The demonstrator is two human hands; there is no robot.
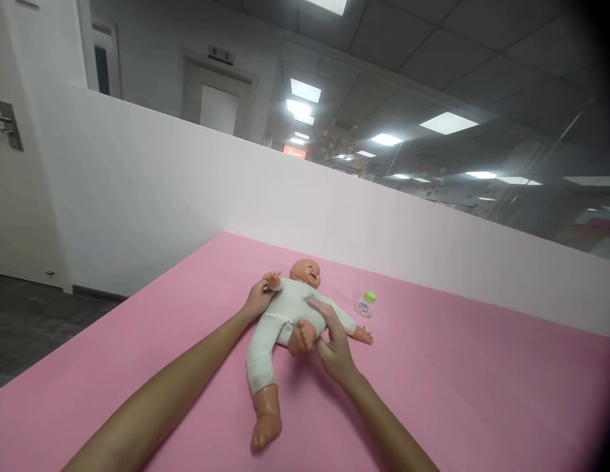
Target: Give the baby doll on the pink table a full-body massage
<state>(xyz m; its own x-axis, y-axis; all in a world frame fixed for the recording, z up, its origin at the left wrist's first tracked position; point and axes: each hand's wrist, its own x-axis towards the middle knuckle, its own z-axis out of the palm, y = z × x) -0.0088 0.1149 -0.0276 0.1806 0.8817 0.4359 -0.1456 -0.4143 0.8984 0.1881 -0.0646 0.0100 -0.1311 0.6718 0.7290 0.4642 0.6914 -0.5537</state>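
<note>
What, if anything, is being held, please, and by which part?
The right hand seemingly holds the doll's raised leg; the left hand may grip its arm.

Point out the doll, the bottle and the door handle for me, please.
Doll (294, 303): head view, on the white cloth of its torso.
Bottle (364, 307): head view, on its label, below the green cap.
Door handle (10, 126): head view, on its metal plate.

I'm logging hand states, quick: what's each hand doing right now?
Left hand: against the doll's side, fingers partly hidden; grip cannot be told.
Right hand: curved at the bent leg; whether closed on it cannot be told.
</note>
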